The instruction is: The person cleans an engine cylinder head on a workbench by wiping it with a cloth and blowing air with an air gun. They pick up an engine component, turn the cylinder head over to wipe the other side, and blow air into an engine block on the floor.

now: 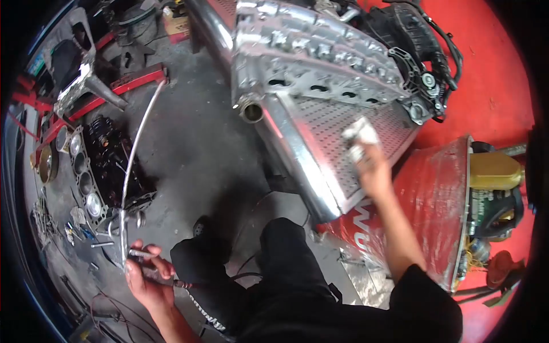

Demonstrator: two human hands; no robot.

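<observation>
My left hand (151, 280) is closed around the handle of an air blow gun (124, 240) at the lower left. From the gun a long, thin, slightly curved metal tube (135, 151) points up and away. A hose fitting (182, 284) comes off the handle beside my leg. On the right, my right hand (374, 171) grips a crumpled white rag (364, 132) over the perforated metal bench top (326, 131). Just beyond the rag, a silver cylinder head (320, 54) rests on the bench, its side ports facing me.
An engine block (86, 183) lies on the floor at left, near scattered tools (80, 231) and a red metal frame (123, 86). A plastic-wrapped red drum (432, 208) stands right of the bench, beside a gold bottle (496, 170). Black engine parts (403, 40) sit behind.
</observation>
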